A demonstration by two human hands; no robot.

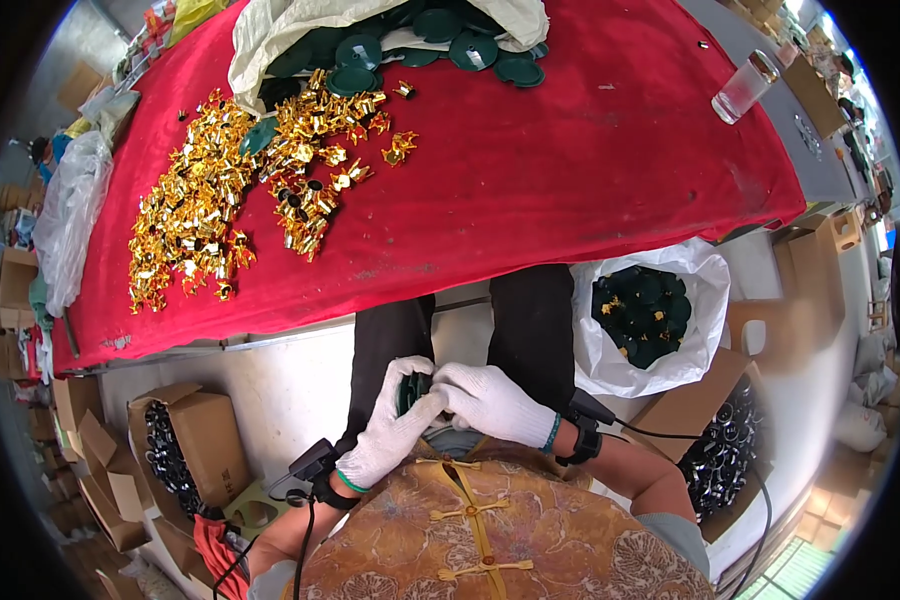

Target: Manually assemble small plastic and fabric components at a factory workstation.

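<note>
White knit gloves cover both of my hands, which meet above my lap. My left hand (388,432) is closed around a dark green plastic disc (408,393), seen edge-on; a second one may lie against it. The fingers of my right hand (500,403) are bent and pressed together at the disc's right side, hiding whatever is between them. Ahead, on the red cloth (540,170), lie a heap of shiny gold pronged pieces (195,195) and, at the mouth of a white sack (270,35), several similar green discs (358,52).
Right of my knees stands a white bag (708,325) holding green discs (650,300) with some gold pieces among them. Open cardboard boxes with black parts stand at left (215,450) and right (660,425). A drinking glass (745,90) is at the table's far right.
</note>
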